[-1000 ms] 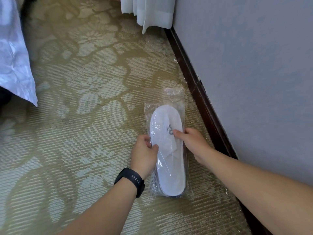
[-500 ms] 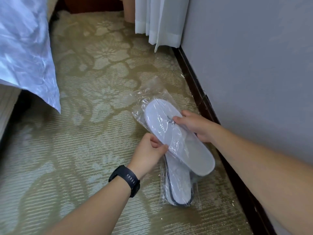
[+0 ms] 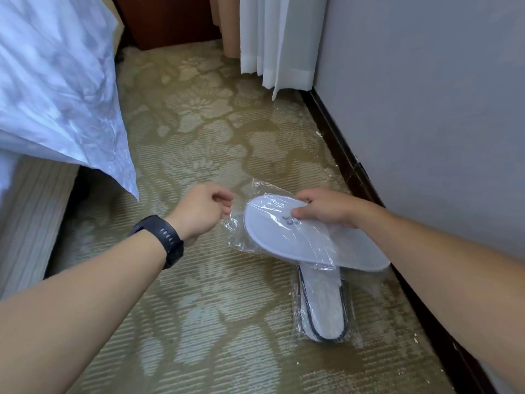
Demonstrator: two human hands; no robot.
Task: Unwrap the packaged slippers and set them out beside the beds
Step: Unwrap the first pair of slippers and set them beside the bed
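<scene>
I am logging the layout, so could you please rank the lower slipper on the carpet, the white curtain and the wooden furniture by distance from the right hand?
From the right hand:
1. Dark-edged white slipper, on the carpet below.
2. White curtain, ahead by the wall.
3. Brown wooden furniture, farthest, ahead-left.

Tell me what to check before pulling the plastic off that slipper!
1. Right hand grips the top slipper: ok.
2. Left hand has hold of the plastic wrapper: cannot tell; its fingers curl right at the wrapper's edge.
3. Top slipper out of the wrapper: not ok, film covers it.
4. Second slipper unwrapped: not ok, it lies on the carpet in plastic.
5. Floor space beside the bed: ok.
</scene>
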